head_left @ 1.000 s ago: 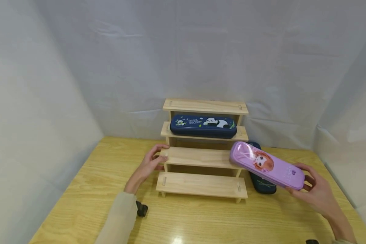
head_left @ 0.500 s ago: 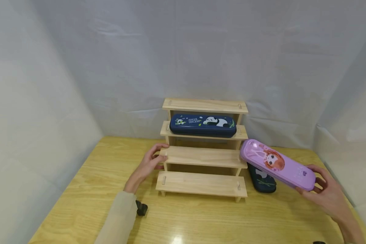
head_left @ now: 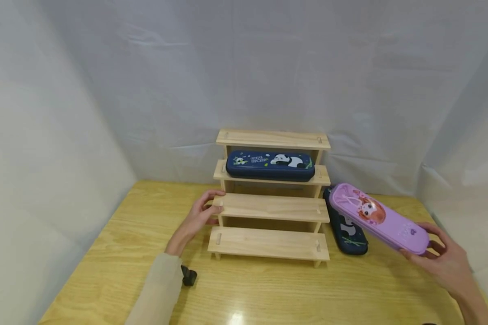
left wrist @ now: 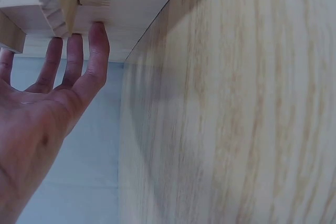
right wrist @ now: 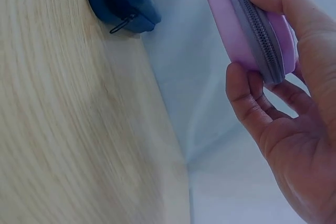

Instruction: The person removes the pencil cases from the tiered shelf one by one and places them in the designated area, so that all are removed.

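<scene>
In the head view a wooden tiered shelf [head_left: 268, 243] stands on the table, with several step-like boards. At its left side my left hand [head_left: 197, 214] grips the end of a middle board; in the left wrist view several fingertips [left wrist: 97, 32] meet the wood below. My right hand [head_left: 445, 257] holds a pink-purple pencil case [head_left: 390, 223] by its right end, tilted above the table. Its zipper [right wrist: 257, 30] faces the right wrist camera. Beneath, a dark panda pencil case [head_left: 349, 241] lies against the shelf's right side, partly covered by the purple one.
A blue panda pencil case [head_left: 270, 167] rests on the second board from the top. White sheeting [head_left: 268, 63] hangs behind and at both sides of the wood-grain table [head_left: 260, 293]. A small black piece [head_left: 189, 276] shows by the left sleeve.
My right hand has drawn the purple pencil case to the right, away from the shelf, revealing more of the dark panda case. The left hand has stayed at the shelf's side.
</scene>
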Demonstrator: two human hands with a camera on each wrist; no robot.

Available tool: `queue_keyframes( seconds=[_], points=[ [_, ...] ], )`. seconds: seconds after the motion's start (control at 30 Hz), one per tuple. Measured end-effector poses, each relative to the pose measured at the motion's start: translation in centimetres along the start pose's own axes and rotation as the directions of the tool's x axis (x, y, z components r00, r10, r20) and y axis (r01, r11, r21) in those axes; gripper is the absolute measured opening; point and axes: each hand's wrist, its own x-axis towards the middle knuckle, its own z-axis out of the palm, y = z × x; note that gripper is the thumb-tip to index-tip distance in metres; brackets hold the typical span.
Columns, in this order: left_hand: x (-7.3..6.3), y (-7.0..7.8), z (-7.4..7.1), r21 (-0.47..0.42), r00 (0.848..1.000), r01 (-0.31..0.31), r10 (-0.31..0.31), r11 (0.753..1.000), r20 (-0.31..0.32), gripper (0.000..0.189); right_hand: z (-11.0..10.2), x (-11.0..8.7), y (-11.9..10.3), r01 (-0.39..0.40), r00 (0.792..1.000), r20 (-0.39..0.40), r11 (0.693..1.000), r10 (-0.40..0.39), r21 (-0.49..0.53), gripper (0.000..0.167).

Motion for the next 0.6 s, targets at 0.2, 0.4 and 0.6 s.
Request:
queue_keyframes(
  seconds=[0.2, 0.4, 0.6],
  points=[
    [-0.03, 0.08, 0.01, -0.001, 1.0, -0.001, 0.001, 1.0, -0.002, 0.045, -0.29, -0.01, 0.26, -0.076, 0.995, -0.069, 0.996, 0.073, -0.04, 0.07],
    [-0.07, 0.13, 0.01, -0.009, 1.0, -0.006, 0.006, 1.0, 0.006, 0.045, -0.41, -0.01, 0.44, -0.184, 0.978, -0.11, 0.98, 0.175, -0.081, 0.067],
    [-0.16, 0.13, 0.04, -0.005, 1.0, -0.009, 0.009, 1.0, 0.005, 0.044, -0.39, 0.06, 0.75, -0.264, 0.959, -0.137, 0.958, 0.248, -0.116, 0.064]
  ],
)
